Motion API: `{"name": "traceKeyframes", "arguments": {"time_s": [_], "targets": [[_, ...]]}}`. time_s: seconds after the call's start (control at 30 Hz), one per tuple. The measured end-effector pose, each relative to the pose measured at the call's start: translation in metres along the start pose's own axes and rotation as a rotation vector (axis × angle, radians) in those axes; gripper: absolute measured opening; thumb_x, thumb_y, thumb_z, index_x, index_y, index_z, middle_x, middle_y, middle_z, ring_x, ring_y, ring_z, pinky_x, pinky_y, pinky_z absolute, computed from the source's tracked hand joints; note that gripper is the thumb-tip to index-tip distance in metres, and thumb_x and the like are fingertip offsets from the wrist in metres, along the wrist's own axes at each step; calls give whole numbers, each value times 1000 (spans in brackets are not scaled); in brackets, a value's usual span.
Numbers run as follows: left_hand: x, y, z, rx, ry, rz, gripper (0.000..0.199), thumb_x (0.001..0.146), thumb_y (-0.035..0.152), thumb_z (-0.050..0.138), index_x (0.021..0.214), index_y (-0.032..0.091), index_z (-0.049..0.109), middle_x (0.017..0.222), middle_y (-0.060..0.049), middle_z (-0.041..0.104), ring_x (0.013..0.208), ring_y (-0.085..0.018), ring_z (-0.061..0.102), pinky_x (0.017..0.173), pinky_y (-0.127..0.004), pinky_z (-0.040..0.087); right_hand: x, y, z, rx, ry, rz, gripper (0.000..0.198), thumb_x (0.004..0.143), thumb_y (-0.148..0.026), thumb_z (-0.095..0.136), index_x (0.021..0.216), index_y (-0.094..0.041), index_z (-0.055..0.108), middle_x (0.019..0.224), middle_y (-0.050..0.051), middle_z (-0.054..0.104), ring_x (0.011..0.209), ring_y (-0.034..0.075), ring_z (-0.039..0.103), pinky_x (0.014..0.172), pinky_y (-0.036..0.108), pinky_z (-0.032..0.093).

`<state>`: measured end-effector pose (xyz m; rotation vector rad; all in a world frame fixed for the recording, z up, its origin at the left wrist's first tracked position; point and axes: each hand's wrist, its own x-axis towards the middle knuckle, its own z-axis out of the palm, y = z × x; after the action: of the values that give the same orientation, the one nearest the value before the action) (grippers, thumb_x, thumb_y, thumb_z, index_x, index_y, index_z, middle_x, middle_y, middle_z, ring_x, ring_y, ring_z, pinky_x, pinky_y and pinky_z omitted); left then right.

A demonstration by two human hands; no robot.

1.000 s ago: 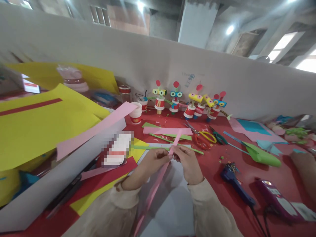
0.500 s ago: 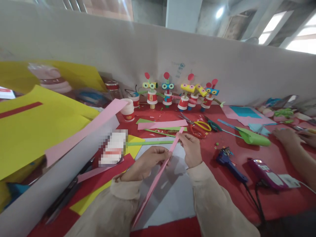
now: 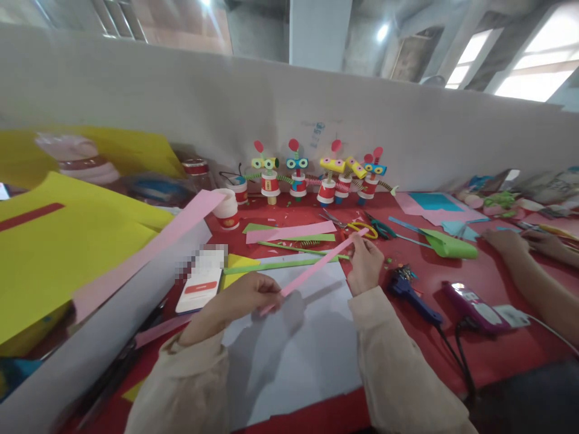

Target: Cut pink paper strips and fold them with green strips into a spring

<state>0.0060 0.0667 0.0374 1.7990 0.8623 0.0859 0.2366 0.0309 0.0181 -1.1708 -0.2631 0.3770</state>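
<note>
A narrow pink paper strip [image 3: 316, 265] is stretched slantwise between my two hands. My left hand [image 3: 248, 295] pinches it close to its lower end, and a short tail shows beyond the fingers. Near the upper end my right hand [image 3: 364, 260] pinches it between thumb and fingers. Beneath lies a pale sheet of paper [image 3: 298, 361] with the shadows of hands and strip on it. A green paper strip [image 3: 275, 264] crosses the sheet's far edge. Just past my right hand are yellow-handled scissors [image 3: 363, 229], partly hidden by the strip's tip.
Several paper-cup figures [image 3: 297, 181] stand along the back wall. A phone [image 3: 201, 283] lies left, beside a rolled white sheet [image 3: 113, 331] and yellow paper [image 3: 76, 253]. On the right are a blue glue gun [image 3: 414, 296], a magenta device [image 3: 474, 307] and another person's hand [image 3: 506, 244].
My hands have moved apart, the left one leftward and down along the strip, the right one rightward. The strip now lies flatter, with less hanging below my left hand. The view has shifted slightly.
</note>
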Motion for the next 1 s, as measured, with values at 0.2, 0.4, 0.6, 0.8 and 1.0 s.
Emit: {"name": "traceKeyframes", "arguments": {"time_s": [0.2, 0.4, 0.6, 0.8, 1.0], "targets": [[13, 10, 42, 604, 670, 194, 45, 86, 45, 43, 123, 21, 50, 115, -10, 62, 104, -26, 57, 87, -38, 42, -20, 14, 8, -90, -151, 74, 17, 68, -32, 62, 67, -16, 55, 47, -6, 53, 39, 8, 50, 37, 18, 34], [10, 16, 60, 895, 570, 128, 35, 88, 18, 38, 119, 23, 54, 99, -7, 66, 86, -22, 61, 74, -34, 43, -36, 20, 5, -213, -341, 136, 29, 71, -36, 60, 92, -18, 49, 59, -6, 55, 39, 10, 53, 40, 20, 42], [12, 8, 65, 1036, 534, 91, 35, 87, 13, 35, 111, 24, 59, 94, -9, 61, 86, -24, 57, 69, -34, 42, -44, -6, -65, -688, -382, -356, 39, 80, -31, 47, 117, -17, 46, 97, 9, 60, 78, 19, 62, 67, 33, 51], [12, 9, 65, 1019, 504, 100, 39, 88, 12, 29, 87, 20, 67, 85, -9, 62, 83, -25, 58, 71, -35, 41, -9, -37, -159, -1557, -211, -631, 40, 71, -16, 49, 110, -9, 56, 110, 20, 58, 102, 32, 53, 88, 47, 40], [15, 7, 58, 828, 514, 17, 32, 88, 24, 37, 91, 16, 67, 87, -11, 66, 82, -24, 62, 69, -32, 44, 9, -39, -171, -1834, -263, -456, 43, 73, -17, 50, 114, -5, 54, 105, 22, 59, 96, 30, 57, 76, 37, 44]]}}
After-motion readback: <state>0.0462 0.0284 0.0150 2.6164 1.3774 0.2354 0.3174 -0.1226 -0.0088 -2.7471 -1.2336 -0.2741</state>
